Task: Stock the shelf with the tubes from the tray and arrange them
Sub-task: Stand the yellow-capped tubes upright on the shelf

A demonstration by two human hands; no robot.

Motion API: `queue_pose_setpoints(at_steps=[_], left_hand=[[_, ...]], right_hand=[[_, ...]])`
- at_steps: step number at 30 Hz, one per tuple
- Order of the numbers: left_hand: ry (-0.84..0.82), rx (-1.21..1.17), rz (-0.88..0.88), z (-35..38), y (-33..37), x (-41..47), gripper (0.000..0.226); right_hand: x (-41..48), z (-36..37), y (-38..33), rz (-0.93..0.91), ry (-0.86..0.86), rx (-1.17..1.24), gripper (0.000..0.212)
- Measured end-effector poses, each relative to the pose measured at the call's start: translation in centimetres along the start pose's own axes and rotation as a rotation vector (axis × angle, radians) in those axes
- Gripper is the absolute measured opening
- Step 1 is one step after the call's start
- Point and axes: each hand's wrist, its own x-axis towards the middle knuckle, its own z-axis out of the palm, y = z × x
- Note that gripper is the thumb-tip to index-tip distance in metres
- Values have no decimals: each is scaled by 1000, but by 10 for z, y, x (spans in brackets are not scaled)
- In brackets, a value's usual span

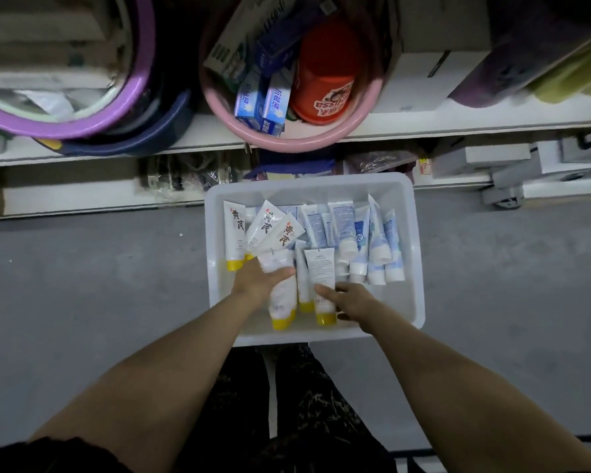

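**Both hands down in the tray, a tube in each**

Starting far left, a purple basin [65,126] sits on the white shelf [458,126] with a dark blue basin [164,138] tucked against it. Next along the same shelf is a pink basin [287,143], which hangs over the front edge. It holds blue-and-white boxes [270,102] and a red cup [325,87] lying on its side.

On the grey floor [82,285], right in front of the shelf, is the white tray [411,268], and all the tubes are in it. On its left side is a fan of white tubes with yellow caps [234,233].

The left hand [256,279] is in the tray, with the thumb wrapped across a yellow-capped tube [282,300] and the fingers curled round it in a firm grip. A little to the right, the right hand [354,298] has its thumb on a second tube [321,271], also yellow-capped, and its fingers curled in at the tube's side. It looks like a pinch. Both tubes lie low in the tray with their caps towards the person.

Further right, a row of blue-and-white tubes [372,240] is packed against the tray's right wall. Above them on the shelf are plain white boxes [424,83].
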Motion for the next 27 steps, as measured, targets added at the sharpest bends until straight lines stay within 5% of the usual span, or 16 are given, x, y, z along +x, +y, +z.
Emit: queue_pose_setpoints(at_steps=[4, 8, 12, 19, 27], left_hand=[[4, -279, -81, -29, 22, -21, 38], [-64, -541, -218, -65, 28, -46, 63], [-199, -800, -226, -118, 24, -71, 37], [-216, -978, -24, -243, -11, -123, 14], [-70, -1112, 295, -457, -82, -214, 11]], right_hand=[[-28, 5, -28, -21, -60, 117, 39], [-56, 25, -67, -86, -107, 153, 38], [-83, 62, -101, -203, -134, 149, 36], [-151, 177, -161, -452, -125, 134, 33], [-243, 401, -255, -719, -181, 165, 22]])
